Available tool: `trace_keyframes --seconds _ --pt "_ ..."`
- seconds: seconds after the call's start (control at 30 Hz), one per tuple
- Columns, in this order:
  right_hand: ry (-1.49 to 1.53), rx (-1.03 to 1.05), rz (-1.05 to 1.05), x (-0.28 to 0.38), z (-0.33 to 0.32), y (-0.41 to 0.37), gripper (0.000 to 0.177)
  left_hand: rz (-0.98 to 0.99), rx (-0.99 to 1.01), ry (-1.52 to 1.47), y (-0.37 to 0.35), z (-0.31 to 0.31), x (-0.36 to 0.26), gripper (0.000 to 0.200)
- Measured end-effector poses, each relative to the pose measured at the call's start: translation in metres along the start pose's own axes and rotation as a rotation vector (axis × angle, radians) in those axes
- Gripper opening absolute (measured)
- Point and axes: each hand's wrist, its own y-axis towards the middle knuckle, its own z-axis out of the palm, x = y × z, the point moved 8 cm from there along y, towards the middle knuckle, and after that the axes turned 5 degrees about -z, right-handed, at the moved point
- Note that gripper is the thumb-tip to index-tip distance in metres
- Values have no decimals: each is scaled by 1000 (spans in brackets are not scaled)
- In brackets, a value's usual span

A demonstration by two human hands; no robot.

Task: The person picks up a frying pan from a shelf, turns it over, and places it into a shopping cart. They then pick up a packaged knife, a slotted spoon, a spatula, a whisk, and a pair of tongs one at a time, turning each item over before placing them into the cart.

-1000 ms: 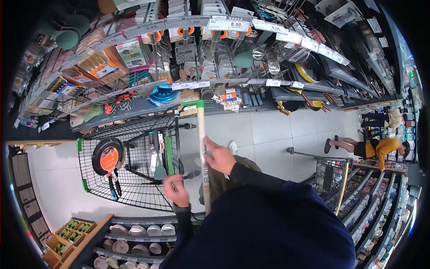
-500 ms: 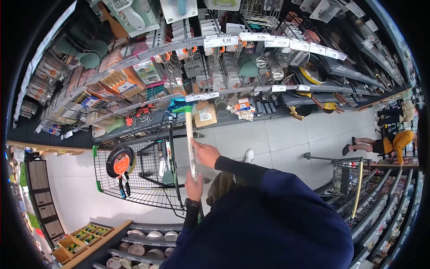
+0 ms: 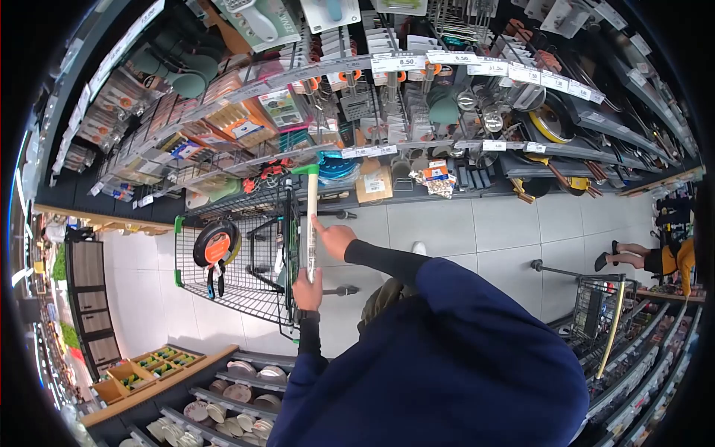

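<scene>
A shopping cart (image 3: 279, 216) stands in front of me, with a long pale handle (image 3: 312, 195) that has a green end cap. Low on this handle, my left hand (image 3: 307, 289) is closed around it; a dark band circles that wrist. Higher up, my right hand (image 3: 335, 238) rests on the same handle with its fingers bent against it, partly hidden from above. Inside the wire basket lies a black frying pan (image 3: 202, 246) with an orange round label. A packaged utensil (image 3: 280, 261) is partly hidden behind the cart's frame.
Shelves of kitchen tools (image 3: 357, 108) and pans (image 3: 551, 119) run along the far side. Bowls and plates fill a near shelf (image 3: 238, 402). A wooden box display (image 3: 141, 372) stands at lower left. Another cart (image 3: 599, 305) and a person in yellow (image 3: 674, 261) are at right.
The cart has moved left along the shelves, with both my hands staying on its handle. The whole view has shifted, so the shelves appear farther right.
</scene>
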Motion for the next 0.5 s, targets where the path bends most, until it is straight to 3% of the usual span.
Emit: trace_keyframes --seconds 0.1,0.17,0.23,0.3,0.43,0.5 --pt "89 147 60 -4 14 9 85 -95 26 77 7 -11 11 44" --pt "169 -83 -131 2 0 -2 81 -119 52 98 10 -15 20 45" --pt "274 -53 -90 -9 -4 -27 77 -122 48 127 10 -18 17 45" --pt "436 -315 -12 -34 -13 -49 64 -80 5 78 14 -20 25 44" --pt "526 -290 141 -106 -15 -72 45 -128 7 -154 18 -15 46 41" --pt "537 -480 211 -145 -51 -72 30 -202 61 -40 21 -28 34 42"
